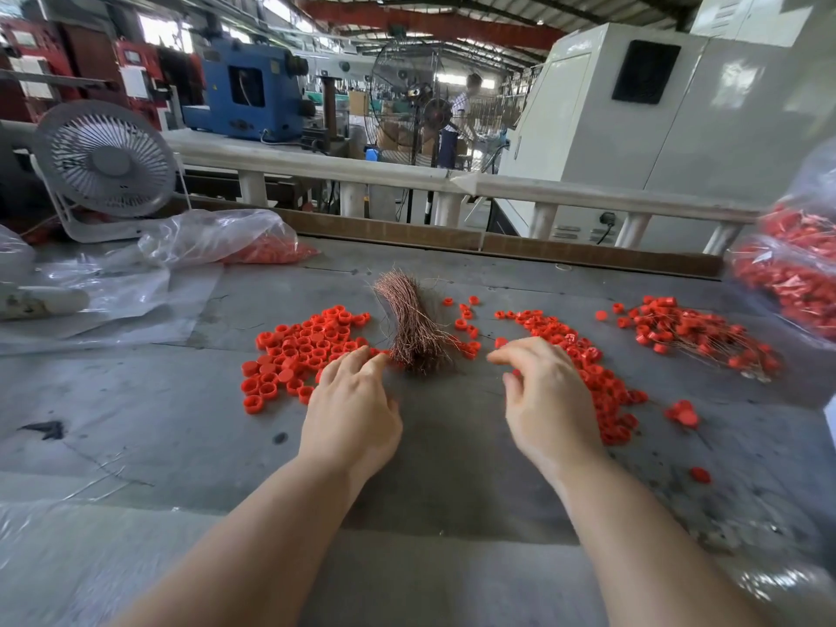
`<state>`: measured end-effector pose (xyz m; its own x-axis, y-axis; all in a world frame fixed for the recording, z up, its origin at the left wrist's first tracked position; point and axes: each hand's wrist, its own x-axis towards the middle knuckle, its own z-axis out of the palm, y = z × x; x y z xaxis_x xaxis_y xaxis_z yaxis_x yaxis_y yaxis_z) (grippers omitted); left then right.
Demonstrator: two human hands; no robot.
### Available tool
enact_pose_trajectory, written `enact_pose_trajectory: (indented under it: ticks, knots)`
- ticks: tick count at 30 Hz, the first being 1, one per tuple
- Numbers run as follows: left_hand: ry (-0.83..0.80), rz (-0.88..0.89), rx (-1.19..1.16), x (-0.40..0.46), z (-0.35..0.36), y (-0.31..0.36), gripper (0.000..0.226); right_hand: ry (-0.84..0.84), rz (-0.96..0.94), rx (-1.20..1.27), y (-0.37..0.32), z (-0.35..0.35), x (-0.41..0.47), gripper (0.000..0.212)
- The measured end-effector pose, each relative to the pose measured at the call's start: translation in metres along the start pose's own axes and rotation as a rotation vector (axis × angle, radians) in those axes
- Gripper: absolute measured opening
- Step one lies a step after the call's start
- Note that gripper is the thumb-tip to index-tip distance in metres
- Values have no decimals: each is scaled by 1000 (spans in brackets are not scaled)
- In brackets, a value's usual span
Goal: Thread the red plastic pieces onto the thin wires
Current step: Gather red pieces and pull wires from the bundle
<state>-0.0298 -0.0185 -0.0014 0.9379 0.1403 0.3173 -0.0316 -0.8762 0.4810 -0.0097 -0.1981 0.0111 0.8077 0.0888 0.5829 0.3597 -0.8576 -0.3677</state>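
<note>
The left hand lies palm down with its fingers stretched forward and relaxed, gripping nothing; the fingertips reach the near right edge of a spread of small red plastic ring-shaped caps and come just beside the base of a bundle of thin copper-coloured wires. The right hand hovers palm down with loosely bent fingers, its forefinger pointing left toward the wire bundle; whether it pinches anything cannot be told. Under and beyond it runs a second band of red caps.

The wire bundle lies in the middle of the grey worktop, fanned toward the far edge. Toward the right edge sits a heap of red caps already on wires, and beyond it clear bags of red pieces. At the far left corner stand a white desk fan and a crumpled clear plastic bag with more red caps inside.
</note>
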Motion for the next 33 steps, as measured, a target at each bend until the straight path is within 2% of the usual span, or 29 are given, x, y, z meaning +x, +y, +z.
enact_pose_trajectory:
  ticks: [3,8,12,16,19,22,26,33]
  knots:
    - [-33,15,5,1,2,0,50,-71,-50,18,-6,3,-1,27]
    - [26,83,-54,0,1,-1,43,-186,-110,-12,-6,7,-3,30]
    - [62,104,-125,-1,-2,3,27,-256,-113,-79,-4,9,-3,31]
    - [58,115,-208,-1,-4,7,20,-173,-22,-121,-2,9,-3,28]
    - [20,109,-181,-1,-2,6,25,-129,71,-182,1,9,-3,25]
    - [13,107,-198,-1,-3,6,21,-138,100,-204,1,8,-3,11]
    - [22,89,-291,-2,-5,8,11,-105,37,-34,-4,6,-3,5]
    - [1,73,-419,-4,-8,11,19,-98,-9,238,-13,2,-2,5]
